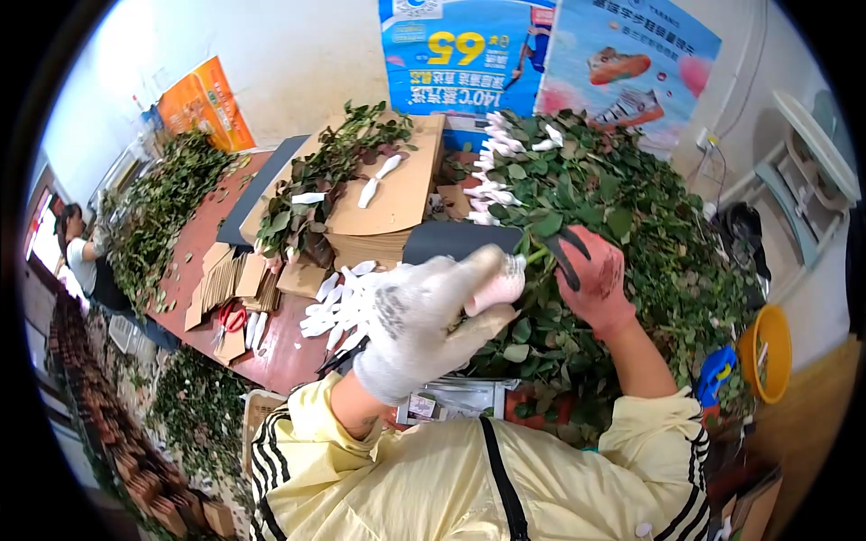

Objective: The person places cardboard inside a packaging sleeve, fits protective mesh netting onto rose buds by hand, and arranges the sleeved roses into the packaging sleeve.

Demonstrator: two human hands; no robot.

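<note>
The left hand [419, 316], in a smudged pale glove, was partly closed, with a pinkish wrapped flower head [499, 288] caught between its bent fingers and its thumb. That flower head sat right in front of the person's chest, above the near edge of the work area. The right hand [597, 284] wore a reddish glove with dark fingers, curled in close to a green stem [538, 255] — I couldn't tell whether they had really gripped it.

Under and beyond the right hand spread a deep heap of leafy stems [649, 221], with white-wrapped heads [494, 194] lined along its left side. Left of the pale glove, loose white sleeves [347, 302] lay piled on the reddish table [289, 356], and red-handled scissors [232, 317] rested farther left, near some folded cardboard pieces [225, 281]. Behind the sleeves rose a stack of brown cardboard [383, 203] — more leafy stems lay across it.
</note>
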